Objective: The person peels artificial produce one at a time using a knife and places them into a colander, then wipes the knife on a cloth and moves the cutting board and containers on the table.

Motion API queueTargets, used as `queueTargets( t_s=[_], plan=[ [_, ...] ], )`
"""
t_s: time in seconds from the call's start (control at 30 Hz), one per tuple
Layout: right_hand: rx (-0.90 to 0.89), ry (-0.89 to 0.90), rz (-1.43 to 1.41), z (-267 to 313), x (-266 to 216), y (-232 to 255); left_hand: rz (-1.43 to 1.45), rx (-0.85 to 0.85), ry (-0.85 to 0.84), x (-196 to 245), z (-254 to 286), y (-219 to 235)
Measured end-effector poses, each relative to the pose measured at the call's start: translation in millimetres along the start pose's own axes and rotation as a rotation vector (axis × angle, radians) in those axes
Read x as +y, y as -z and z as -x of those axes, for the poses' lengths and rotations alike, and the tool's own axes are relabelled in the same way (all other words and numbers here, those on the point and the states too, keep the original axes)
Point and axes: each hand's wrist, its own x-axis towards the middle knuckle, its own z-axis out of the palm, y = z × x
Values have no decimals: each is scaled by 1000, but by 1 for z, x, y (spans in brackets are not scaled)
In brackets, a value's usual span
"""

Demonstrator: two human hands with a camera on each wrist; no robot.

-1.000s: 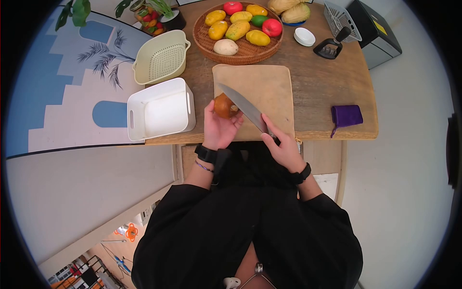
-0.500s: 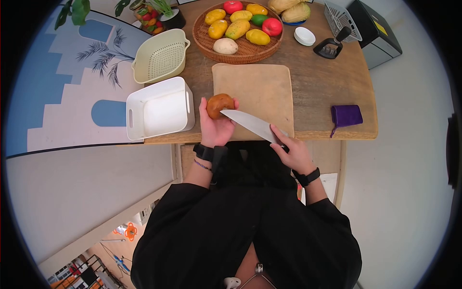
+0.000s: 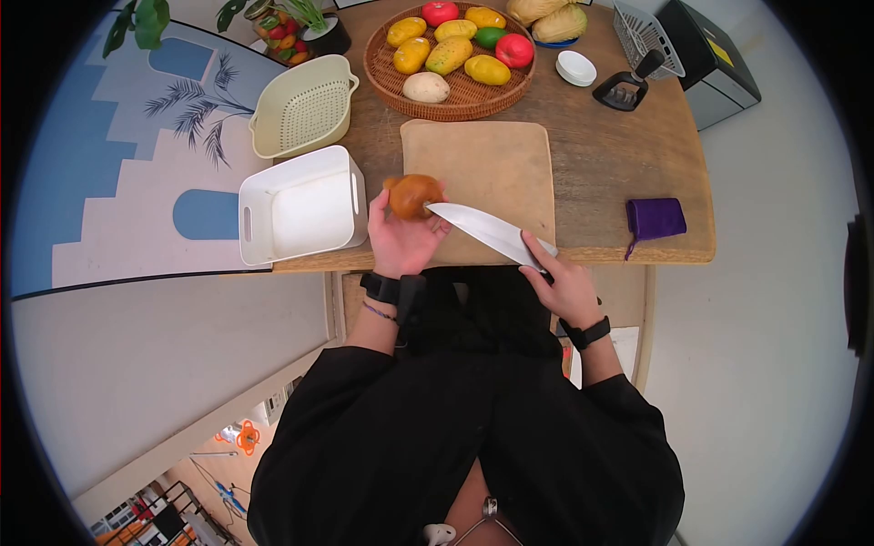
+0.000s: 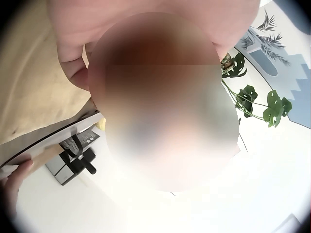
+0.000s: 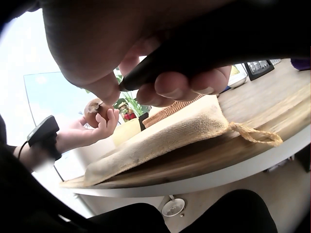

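Note:
In the head view my left hand (image 3: 401, 244) holds a brown-skinned onion (image 3: 414, 197) over the left part of the cutting board (image 3: 482, 155). Its thumb is on the near left side and its fingers come round the other side. A dry, pale end of the onion (image 5: 97, 106) shows in the right wrist view; a blur covers most of what the left wrist view has there. My right hand (image 3: 564, 289) grips a large knife (image 3: 492, 232) by its dark handle (image 5: 180, 53). The blade slants up and left, its tip right at the onion's near side.
Left of the board stand a white bin (image 3: 305, 205) and a cream colander (image 3: 300, 109). Behind it is a wicker tray (image 3: 446, 111) of mangoes and other produce. A white bowl (image 3: 576, 68), a black-handled tool (image 3: 626, 89) and a purple pouch (image 3: 655, 218) lie to the right.
The onion has turned in my left hand, its pale end swinging toward me, and has shifted slightly left. The knife has moved right and down, its tip coming from above the onion to its near side.

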Motion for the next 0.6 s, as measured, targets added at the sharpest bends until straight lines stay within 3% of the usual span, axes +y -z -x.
queueTargets(
  t_s=[0.1,0.2,0.3,0.4,0.6],
  plan=[
    [8,5,39,0,1,0,3,-44,63,2,-8,27],
    [24,18,51,0,2,-1,-5,103,44,-3,-6,14],
    [36,26,51,0,4,-3,-85,112,-98,-9,-9,6],
    [27,28,63,0,5,-3,-41,140,-66,-5,-10,8],
    [15,35,82,-2,4,-4,6,24,23,3,1,6]
  ],
)
